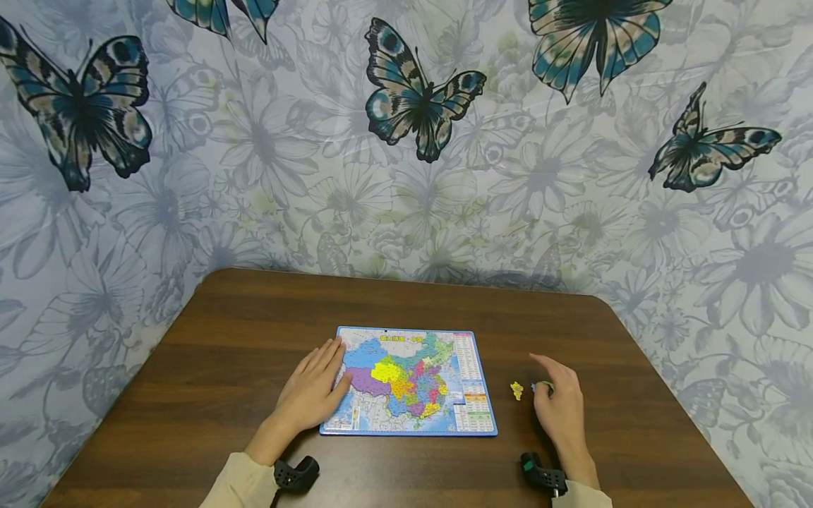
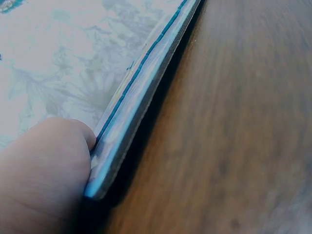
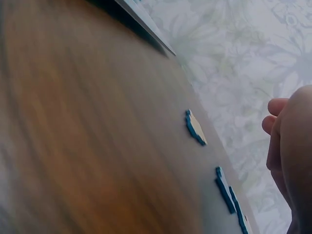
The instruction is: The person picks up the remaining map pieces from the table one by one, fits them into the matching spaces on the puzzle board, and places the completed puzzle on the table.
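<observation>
A jigsaw board with a coloured map of China (image 1: 413,423) lies on the wooden table, framed by a blue border. My left hand (image 1: 312,389) rests on the board's left edge with its fingers straight; in the left wrist view its thumb (image 2: 53,161) lies at the board's side. To the right of the board, my right hand (image 1: 560,406) hovers over small puzzle pieces, index finger and thumb apart. A yellow puzzle piece (image 1: 517,390) lies left of that hand. In the right wrist view two more pieces (image 3: 224,191) lie close together, partly hidden by the hand in the head view.
The brown table (image 1: 254,303) has rounded far corners. Behind it hangs a pale flowered cloth (image 1: 381,204) with teal butterflies. Each wrist wears a black device, one on the left wrist (image 1: 296,474) and one on the right wrist (image 1: 541,474).
</observation>
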A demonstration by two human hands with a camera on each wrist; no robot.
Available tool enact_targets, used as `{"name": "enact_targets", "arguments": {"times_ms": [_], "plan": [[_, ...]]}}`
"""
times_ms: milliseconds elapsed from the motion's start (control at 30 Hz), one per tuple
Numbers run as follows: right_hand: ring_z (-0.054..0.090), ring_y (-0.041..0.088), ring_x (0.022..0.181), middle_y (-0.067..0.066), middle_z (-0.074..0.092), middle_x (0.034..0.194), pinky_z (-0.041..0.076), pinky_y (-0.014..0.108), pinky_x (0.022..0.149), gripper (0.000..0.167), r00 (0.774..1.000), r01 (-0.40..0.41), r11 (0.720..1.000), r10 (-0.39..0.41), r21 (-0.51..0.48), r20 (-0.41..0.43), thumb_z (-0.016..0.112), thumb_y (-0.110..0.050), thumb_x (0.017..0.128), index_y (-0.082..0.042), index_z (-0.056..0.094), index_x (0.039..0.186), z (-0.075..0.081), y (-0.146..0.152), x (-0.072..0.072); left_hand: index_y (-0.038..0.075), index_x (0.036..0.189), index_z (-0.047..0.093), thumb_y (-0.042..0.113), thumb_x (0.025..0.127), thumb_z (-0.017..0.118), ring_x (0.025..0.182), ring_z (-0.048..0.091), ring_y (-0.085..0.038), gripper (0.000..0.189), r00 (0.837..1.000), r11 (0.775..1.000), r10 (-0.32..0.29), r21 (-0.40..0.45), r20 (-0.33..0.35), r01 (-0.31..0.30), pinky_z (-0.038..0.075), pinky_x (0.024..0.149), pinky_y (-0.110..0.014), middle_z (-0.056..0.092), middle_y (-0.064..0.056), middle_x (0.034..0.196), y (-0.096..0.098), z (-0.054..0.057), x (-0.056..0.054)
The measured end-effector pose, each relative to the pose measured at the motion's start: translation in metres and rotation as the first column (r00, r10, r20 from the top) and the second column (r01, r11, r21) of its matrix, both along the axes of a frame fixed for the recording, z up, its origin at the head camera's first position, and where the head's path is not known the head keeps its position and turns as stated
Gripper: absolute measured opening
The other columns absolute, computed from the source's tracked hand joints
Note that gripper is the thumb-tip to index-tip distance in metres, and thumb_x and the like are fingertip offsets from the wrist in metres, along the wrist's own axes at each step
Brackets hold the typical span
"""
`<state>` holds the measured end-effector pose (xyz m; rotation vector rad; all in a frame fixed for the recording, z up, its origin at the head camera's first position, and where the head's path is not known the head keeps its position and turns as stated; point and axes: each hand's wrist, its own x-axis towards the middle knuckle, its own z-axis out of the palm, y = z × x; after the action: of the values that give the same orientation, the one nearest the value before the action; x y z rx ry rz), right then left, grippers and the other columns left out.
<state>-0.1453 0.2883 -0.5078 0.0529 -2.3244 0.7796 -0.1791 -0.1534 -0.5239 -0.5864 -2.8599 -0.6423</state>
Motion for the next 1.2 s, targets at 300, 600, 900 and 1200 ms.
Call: {"name": "enact_targets", "arguments": {"times_ms": [300,600,900,1200], "plan": [[0.054,0.044,0.118,0.024,0.068,0.127,0.043,0.059,0.095,0.05,0.998,0.014,1.0,-0.014,-0.002,0.068,0.053,0.018,0.081,-0.002,0.071,0.124,0.002,0.014,0.005,-0.002,0.157,0.037,0.041,0.106,0.051,0.156,0.028,-0.035,0.069,1.0,1.0,0.0,0.002,-0.002,0.0,0.021,0.127,-0.054,0.031,-0.017,0.167,0.0,0.0,0.0],[0.055,0.045,0.114,0.027,0.068,0.126,0.042,0.061,0.095,0.051,0.985,0.056,0.998,-0.056,0.007,0.161,0.053,0.014,0.08,-0.001,0.07,0.126,0.002,0.025,0.009,-0.002,0.157,0.038,0.041,0.105,0.052,0.155,0.029,-0.036,0.069,1.0,1.0,0.003,-0.006,-0.008,-0.003,0.021,0.127,-0.055,0.032,-0.018,0.167,0.0,-0.002,-0.001],[0.051,0.051,0.124,0.03,0.066,0.129,0.04,0.064,0.102,0.048,0.96,0.079,0.997,-0.077,0.006,0.27,0.055,0.011,0.081,0.001,0.069,0.126,0.001,0.029,0.01,-0.002,0.156,0.039,0.041,0.105,0.052,0.155,0.03,-0.036,0.068,1.0,1.0,0.004,0.007,-0.019,-0.004,0.022,0.126,-0.055,0.033,-0.018,0.166,0.001,-0.002,0.0],[0.053,0.052,0.123,0.029,0.067,0.128,0.04,0.064,0.101,0.044,0.96,0.057,0.998,-0.059,0.017,0.273,0.057,0.01,0.083,0.001,0.071,0.124,-0.001,0.03,0.01,-0.001,0.157,0.038,0.042,0.105,0.052,0.155,0.029,-0.036,0.069,1.0,1.0,0.008,0.004,0.001,-0.008,0.021,0.126,-0.055,0.032,-0.018,0.167,0.001,-0.001,0.0]]}}
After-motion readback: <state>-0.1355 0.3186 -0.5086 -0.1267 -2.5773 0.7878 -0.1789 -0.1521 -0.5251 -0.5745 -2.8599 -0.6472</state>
